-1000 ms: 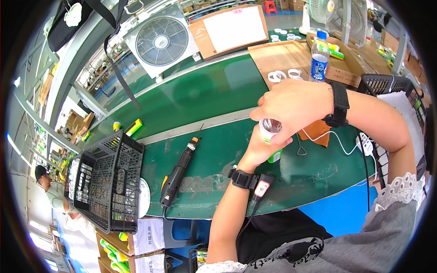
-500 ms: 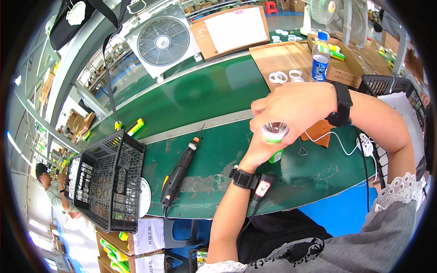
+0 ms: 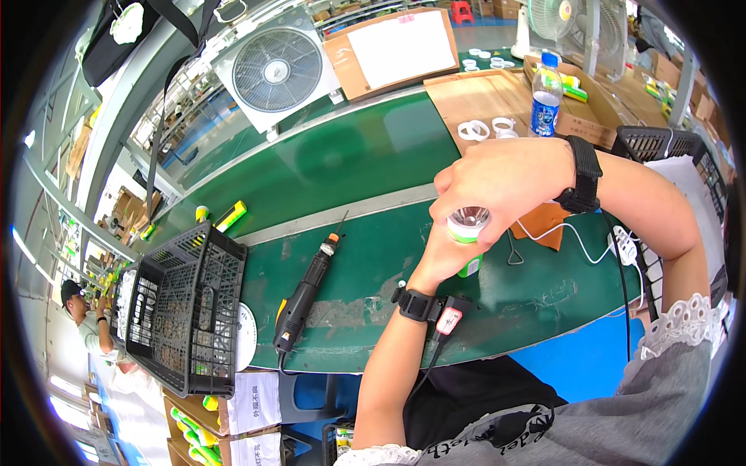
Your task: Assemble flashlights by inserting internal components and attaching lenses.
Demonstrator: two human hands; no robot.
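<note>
A green-and-white flashlight stands with its shiny reflector facing up between my hands. My left hand is closed round its body, and a bit of green casing shows below the fingers. From above, my right hand curls over the head end, its fingers partly hidden behind the knuckles. Both hands are above the green bench, the right wrist crossing over beyond the left. To the left of them lies an electric screwdriver, bit pointing away from me. A black plug-like connector with a cable is beside my left wrist.
A black crate stands at the left bench edge. Beyond the bench runs a green conveyor belt with a flashlight on it. White rings and a bottle stand far right, near a white cable.
My hands keep nearly the same hold on the flashlight, with only a slight shift of the right hand. The hanging strap at upper left has swung left.
</note>
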